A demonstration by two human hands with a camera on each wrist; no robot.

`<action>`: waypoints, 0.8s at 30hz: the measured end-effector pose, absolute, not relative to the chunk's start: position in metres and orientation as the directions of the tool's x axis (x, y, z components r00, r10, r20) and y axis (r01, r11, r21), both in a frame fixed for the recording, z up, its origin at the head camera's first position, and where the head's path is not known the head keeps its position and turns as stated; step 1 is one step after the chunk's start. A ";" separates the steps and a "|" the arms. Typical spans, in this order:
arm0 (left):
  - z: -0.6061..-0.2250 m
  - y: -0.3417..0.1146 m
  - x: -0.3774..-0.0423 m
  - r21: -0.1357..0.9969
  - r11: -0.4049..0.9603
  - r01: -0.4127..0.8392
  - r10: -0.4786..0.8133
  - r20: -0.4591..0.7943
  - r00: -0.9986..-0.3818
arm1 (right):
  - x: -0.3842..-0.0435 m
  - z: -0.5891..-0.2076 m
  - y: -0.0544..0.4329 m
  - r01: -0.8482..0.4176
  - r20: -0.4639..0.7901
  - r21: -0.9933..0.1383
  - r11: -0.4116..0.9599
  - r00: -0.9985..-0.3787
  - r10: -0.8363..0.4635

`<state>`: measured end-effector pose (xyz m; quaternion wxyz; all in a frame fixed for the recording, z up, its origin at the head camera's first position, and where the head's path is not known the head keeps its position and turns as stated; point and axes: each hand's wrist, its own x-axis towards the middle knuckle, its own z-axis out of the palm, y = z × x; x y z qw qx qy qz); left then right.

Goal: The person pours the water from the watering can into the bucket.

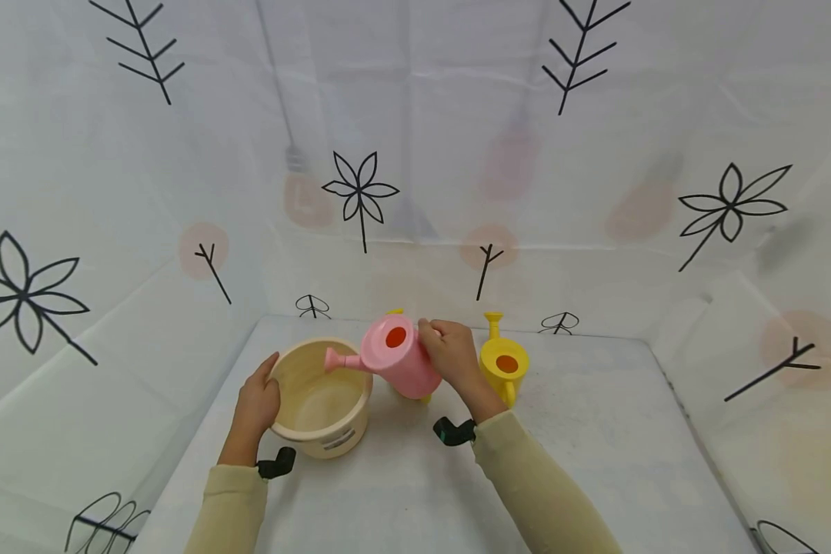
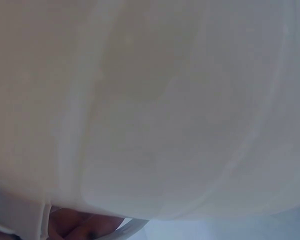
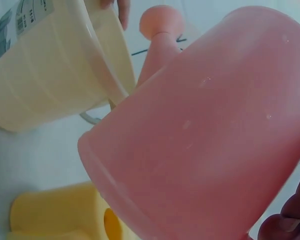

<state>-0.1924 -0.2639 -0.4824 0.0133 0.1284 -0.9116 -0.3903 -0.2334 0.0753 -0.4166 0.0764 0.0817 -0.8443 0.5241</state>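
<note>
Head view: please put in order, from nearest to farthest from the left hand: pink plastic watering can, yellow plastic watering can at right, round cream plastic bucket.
1. Cream bucket, left rim held by the left hand.
2. Pink watering can, at the bucket's right side.
3. Yellow watering can, farthest right.

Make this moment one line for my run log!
left hand: grips cream bucket | right hand: holds tilted pink watering can, spout over bucket | yellow watering can: on table, right of pink one

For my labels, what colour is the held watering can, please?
The watering can is pink, clearest in the right wrist view.
</note>
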 end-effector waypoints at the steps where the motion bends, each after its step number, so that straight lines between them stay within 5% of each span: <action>1: -0.482 -0.264 -0.193 0.715 0.662 -0.224 -0.245 -0.076 -0.967 | -0.234 -0.417 0.075 -0.220 0.216 -0.868 0.445 -0.974 -0.061; 24: -0.482 -0.263 -0.195 0.706 0.671 -0.226 -0.240 -0.082 -0.967 | -0.232 -0.409 0.066 -0.279 0.260 -0.770 0.574 -0.958 -0.118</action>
